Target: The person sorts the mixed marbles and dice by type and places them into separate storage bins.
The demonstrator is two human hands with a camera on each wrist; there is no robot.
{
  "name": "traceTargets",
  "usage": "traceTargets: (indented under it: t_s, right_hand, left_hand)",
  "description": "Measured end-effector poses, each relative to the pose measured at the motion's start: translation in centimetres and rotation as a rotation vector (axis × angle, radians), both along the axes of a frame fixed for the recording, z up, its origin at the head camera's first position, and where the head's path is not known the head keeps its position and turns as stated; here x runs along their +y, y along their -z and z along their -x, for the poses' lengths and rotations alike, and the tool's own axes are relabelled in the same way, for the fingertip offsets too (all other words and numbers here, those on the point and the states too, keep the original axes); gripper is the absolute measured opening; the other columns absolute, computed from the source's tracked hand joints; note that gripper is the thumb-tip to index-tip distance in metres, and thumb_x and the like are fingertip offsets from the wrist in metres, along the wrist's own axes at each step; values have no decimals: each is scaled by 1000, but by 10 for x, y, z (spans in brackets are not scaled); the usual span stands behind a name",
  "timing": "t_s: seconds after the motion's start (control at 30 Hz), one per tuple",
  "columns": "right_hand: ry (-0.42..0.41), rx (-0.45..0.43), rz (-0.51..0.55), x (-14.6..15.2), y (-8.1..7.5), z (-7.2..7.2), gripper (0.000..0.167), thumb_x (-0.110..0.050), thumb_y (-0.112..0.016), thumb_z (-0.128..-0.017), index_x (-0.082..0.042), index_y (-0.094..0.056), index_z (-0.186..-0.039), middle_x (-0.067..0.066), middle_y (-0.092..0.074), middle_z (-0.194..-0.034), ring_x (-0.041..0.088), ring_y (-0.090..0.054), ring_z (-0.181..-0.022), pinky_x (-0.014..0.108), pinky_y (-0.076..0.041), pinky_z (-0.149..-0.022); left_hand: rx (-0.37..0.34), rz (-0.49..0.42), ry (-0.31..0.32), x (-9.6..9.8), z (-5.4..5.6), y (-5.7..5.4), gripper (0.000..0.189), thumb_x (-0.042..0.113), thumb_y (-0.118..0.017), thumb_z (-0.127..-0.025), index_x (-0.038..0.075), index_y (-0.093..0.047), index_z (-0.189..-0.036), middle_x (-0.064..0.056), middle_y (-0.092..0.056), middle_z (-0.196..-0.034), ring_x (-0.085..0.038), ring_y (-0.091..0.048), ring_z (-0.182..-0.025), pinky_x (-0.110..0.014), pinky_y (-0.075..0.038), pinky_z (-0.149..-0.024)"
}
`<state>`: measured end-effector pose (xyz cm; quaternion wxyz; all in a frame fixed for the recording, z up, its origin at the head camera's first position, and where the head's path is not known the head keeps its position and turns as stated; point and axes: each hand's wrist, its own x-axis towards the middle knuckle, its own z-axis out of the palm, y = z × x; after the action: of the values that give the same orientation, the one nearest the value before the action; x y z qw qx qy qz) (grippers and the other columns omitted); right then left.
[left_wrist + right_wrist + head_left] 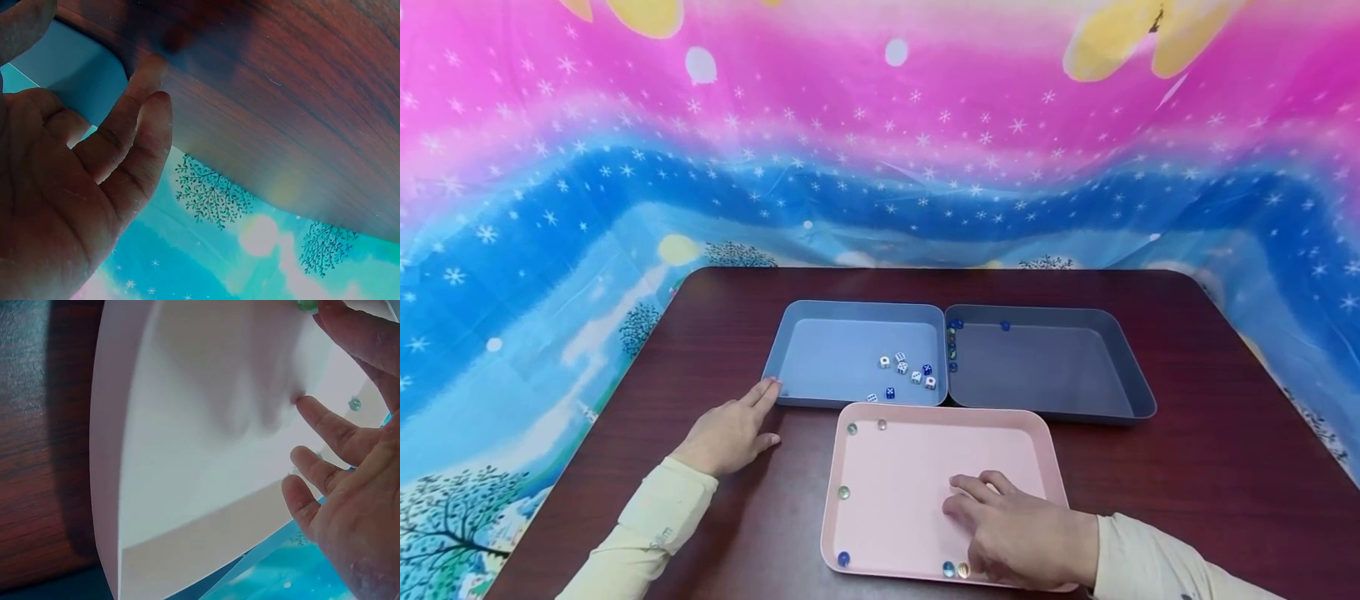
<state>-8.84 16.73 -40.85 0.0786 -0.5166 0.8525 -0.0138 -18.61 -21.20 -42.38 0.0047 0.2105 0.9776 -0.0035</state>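
Observation:
My right hand [1026,533] reaches low into the pink tray [1037,429], fingers spread. In the right wrist view, its thumb tip lies right by a green glass marble [307,305]. In the head view, a light blue marble [948,569] and a yellowish marble [964,570] sit beside the thumb at the near edge. Along the tray's left side are a dark blue marble [844,559] and several pale green ones. My left hand [726,433], fingers extended, has its fingertips at the near left corner of the blue-grey tray [827,358].
White and blue dice [902,367] lie in the blue-grey tray. Beside it, the dark grey tray [1037,367] has several blue and greenish marbles [952,343] along its left wall. The trays stand on a dark wooden table [1210,467], with a patterned cloth [850,192] behind.

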Motion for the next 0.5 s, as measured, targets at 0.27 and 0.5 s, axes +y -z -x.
traceTargets:
  t_s: [0.27, 0.5]
  right_hand:
    - [17, 11, -33, 2, 1, 0, 23, -18, -74, -74, -42, -72, -72, 2, -57, -123, 35, -48, -127, 51, -43, -93]
    - [7, 27, -17, 7, 4, 0, 23, -16, -73, -74, -39, -70, -68, 2, -55, -120, 34, -48, -125, 49, -42, -93]
  left_hand:
    - [4, -2, 2, 1, 0, -2, 76, 33, -73, -83, 1, -40, -143, -17, -45, -147, -36, -67, -98, -46, -57, -78]
    - [-2, -2, 5, 0, -1, -2, 75, 33, -72, -83, 1, -40, -143, -18, -45, -147, -37, -68, -96, -46, -57, -77]
